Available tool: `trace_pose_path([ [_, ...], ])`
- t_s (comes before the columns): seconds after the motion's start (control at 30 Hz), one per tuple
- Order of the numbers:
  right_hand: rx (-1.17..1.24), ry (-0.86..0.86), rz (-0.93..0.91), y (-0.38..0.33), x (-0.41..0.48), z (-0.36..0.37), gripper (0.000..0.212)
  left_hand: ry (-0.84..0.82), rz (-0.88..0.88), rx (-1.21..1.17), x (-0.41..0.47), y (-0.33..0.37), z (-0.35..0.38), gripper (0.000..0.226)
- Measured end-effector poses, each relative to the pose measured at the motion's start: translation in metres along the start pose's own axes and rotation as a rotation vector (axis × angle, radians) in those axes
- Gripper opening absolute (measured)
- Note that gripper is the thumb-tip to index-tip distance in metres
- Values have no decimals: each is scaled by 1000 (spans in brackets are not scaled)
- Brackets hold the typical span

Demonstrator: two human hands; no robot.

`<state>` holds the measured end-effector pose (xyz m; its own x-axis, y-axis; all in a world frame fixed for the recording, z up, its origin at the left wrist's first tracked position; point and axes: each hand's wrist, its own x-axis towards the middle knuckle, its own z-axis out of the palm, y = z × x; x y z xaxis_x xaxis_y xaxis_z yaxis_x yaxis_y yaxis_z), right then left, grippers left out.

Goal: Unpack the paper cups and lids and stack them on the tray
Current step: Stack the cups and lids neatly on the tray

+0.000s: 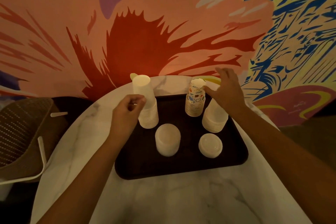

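Tray: your dark tray [181, 167] lies on the white marble desk [163, 202], with all the cups and lids standing on it
Tall white cups: an upside-down stack of plain white paper cups [147, 109] stands at the tray's far left corner, the tallest stack there
Patterned cups: a stack of printed paper cups [195, 102], also upside down, stands at the far edge, right of centre
Short white cups: a lower stack of white cups [214, 122] stands just right of the patterned ones, partly under your right wrist
Lids: two stacks of white lids sit nearer to you, the left lid stack [167, 139] in front of the tall white cups and the right lid stack [210, 145] in front of the short white cups, well apart from each other
Left hand: your left hand [128, 107] is just beside the tall white cups, fingers curled and thumb meeting forefinger; you cannot tell whether it pinches anything
Right hand: your right hand [225, 89] hangs over the far right of the tray, fingers spread and holding nothing, thumb tip at the side of the patterned cups
Surroundings: a woven chair [20, 132] stands left of the desk, and a painted mural wall [145, 32] rises behind it
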<state>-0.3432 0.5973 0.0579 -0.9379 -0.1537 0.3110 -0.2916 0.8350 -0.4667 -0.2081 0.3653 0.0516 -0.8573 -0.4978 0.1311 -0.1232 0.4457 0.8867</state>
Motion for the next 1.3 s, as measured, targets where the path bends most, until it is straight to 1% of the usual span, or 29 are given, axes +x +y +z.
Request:
trace_pose_path([
  [0.07,-1,-62,-48,-15,11,9,68,78,3,-6,7,-1,-6,20],
  [0.13,2,-182,-32,-26,22,21,67,112,-13,17,14,-3,-9,30],
  [0.23,-70,-362,47,-31,35,38,71,118,-33,46,24,-6,-12,37],
  [0.33,-190,-483,90,-34,40,48,71,99,-43,59,29,-12,-13,38],
  [0.4,-202,-485,106,-37,40,52,63,82,-52,65,31,-14,-15,42],
  [0.47,-165,-466,98,-40,38,52,58,44,-59,65,33,-14,-16,51],
  [0.6,-77,-524,20,-53,28,48,60,-58,-68,47,43,-12,-14,72],
  [0.7,18,-536,-5,-63,15,49,66,-98,-63,74,52,-7,-9,83],
  [0.77,136,-519,39,-66,9,50,72,-114,-32,114,57,-4,-4,81],
  [0.83,208,-518,83,-65,5,52,72,-129,-13,137,61,-3,-2,73],
  [0.93,258,-513,121,-62,1,55,69,-131,-3,138,69,-2,-1,69],
  [1.1,339,-478,157,-60,-1,62,72,-108,-4,138,89,-8,-5,70],
  [1.3,377,-470,136,-66,-5,76,74,-147,-26,85,110,-9,2,72],
])
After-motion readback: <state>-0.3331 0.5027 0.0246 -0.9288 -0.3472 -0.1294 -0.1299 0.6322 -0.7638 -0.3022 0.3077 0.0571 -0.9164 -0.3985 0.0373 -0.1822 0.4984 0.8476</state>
